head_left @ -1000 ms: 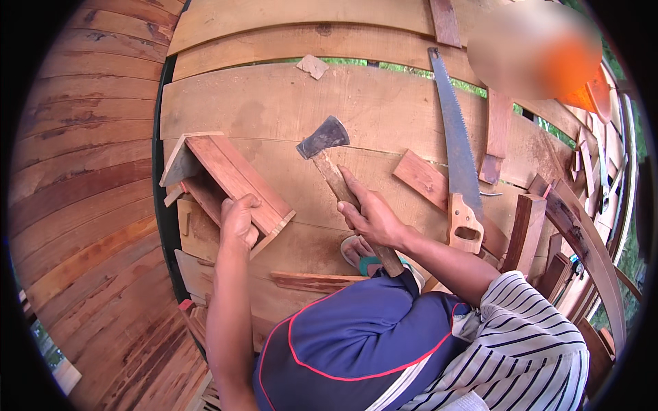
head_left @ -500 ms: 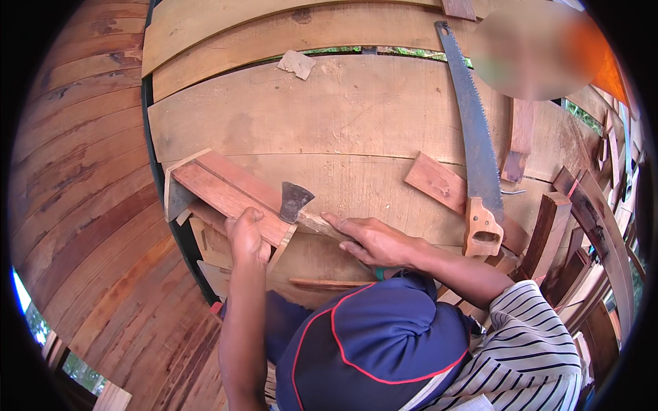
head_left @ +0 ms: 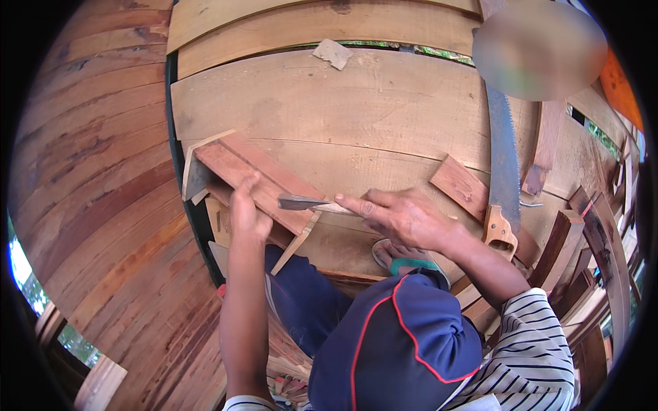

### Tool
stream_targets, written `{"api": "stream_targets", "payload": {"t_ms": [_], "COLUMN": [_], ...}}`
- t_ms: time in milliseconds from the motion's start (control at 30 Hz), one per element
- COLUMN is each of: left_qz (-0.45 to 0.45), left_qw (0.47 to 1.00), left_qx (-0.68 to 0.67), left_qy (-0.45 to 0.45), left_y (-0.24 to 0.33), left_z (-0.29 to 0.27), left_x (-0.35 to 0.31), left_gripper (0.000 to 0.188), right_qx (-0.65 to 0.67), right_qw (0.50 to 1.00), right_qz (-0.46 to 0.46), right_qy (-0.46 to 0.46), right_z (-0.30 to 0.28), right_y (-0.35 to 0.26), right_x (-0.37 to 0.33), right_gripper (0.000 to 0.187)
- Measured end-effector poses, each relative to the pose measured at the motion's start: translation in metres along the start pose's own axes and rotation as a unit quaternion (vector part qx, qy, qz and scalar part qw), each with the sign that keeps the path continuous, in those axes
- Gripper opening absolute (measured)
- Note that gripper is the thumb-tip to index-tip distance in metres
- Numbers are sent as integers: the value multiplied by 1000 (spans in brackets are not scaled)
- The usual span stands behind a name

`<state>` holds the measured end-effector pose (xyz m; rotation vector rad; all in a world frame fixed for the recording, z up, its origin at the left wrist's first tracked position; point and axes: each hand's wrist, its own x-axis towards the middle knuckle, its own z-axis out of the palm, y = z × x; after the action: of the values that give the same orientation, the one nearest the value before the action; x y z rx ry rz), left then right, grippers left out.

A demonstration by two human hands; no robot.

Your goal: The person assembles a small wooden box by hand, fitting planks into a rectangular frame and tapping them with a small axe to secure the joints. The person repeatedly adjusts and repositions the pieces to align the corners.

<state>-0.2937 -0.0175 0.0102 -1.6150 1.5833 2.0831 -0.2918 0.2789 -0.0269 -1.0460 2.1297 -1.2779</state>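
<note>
My left hand [head_left: 248,211] is closed on the near side of a wooden box [head_left: 267,172], its thumb on top and its other fingers hidden below. Reddish boards with a long seam form the box top, and paler pieces cap its ends. In my right hand [head_left: 408,216] is a hatchet [head_left: 301,202], gripped by its rough wooden handle close to the head. The blade is seen nearly edge-on, over the right end of the box. Whether it touches the wood I cannot tell.
A handsaw [head_left: 504,157] and a short reddish board [head_left: 460,185] lie to the right on the plank platform [head_left: 329,96]. A wood scrap [head_left: 332,53] lies at the back. Stacked offcuts [head_left: 555,246] crowd the right. My sandalled foot [head_left: 401,257] is near my right hand.
The hatchet has turned from showing its flat face to nearly edge-on, and my right hand has lifted slightly. My left hand keeps its hold on the box. The whole view has shifted.
</note>
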Motion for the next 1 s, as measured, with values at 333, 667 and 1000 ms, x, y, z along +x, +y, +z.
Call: {"api": "stream_targets", "payload": {"t_ms": [333, 667, 1000], "left_qz": [123, 96, 116], "left_qw": [991, 994, 990], "left_qx": [44, 40, 86], "left_qy": [23, 13, 8], "left_y": [2, 0, -8], "left_z": [-3, -5, -19], "left_x": [25, 27, 38], "left_gripper": [19, 24, 35], "right_qx": [-233, -188, 99], "right_qw": [944, 949, 994], "right_qz": [-164, -195, 51], "right_qy": [-168, -159, 6], "right_z": [-63, -55, -29], "right_y": [-23, -11, 10], "right_x": [81, 88, 53], "right_gripper": [72, 66, 60]}}
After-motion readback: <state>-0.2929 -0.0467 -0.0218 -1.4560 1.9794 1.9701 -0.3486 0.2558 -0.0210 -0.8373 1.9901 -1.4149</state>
